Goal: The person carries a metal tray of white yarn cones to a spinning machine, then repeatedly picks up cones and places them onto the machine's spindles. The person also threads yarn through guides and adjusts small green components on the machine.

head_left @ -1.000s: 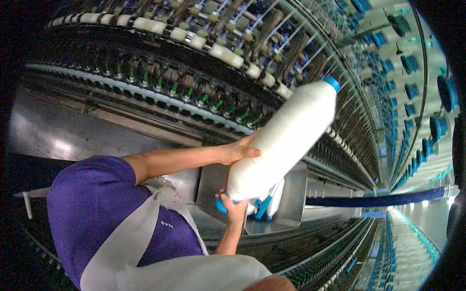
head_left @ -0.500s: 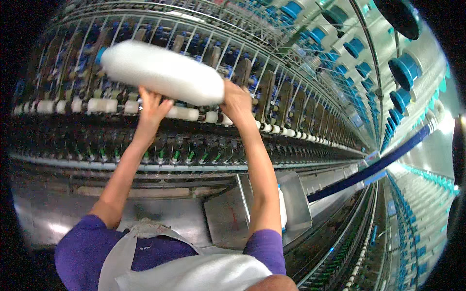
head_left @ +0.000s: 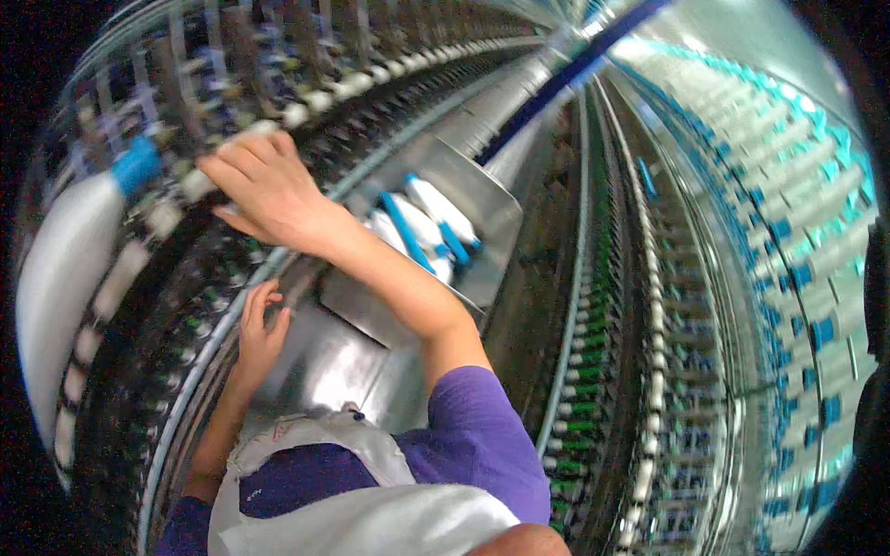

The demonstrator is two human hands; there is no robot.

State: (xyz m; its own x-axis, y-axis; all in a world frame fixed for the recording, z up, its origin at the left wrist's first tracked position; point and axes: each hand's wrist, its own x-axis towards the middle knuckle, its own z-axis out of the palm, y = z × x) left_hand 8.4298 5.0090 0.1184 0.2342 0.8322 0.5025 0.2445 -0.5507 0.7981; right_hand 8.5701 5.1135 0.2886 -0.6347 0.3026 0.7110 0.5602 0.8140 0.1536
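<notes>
The right hand (head_left: 264,185), upper left of the frame, lies half-open over the machine's row of small white spools (head_left: 311,107), gripping nothing clearly. The left hand (head_left: 260,329), loosely open, rests on the metal tray (head_left: 348,357). The big white bobbin (head_left: 60,278) hangs at far left. Best to steady the body and work by fingertips.

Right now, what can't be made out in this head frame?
- Right hand fingertips: motion blur hides what they touch among the white spindles.
- Large white bobbin: smeared, lower end lost at the dark rim.
- Left hand: any contact with the metal trolley is unclear.
</notes>
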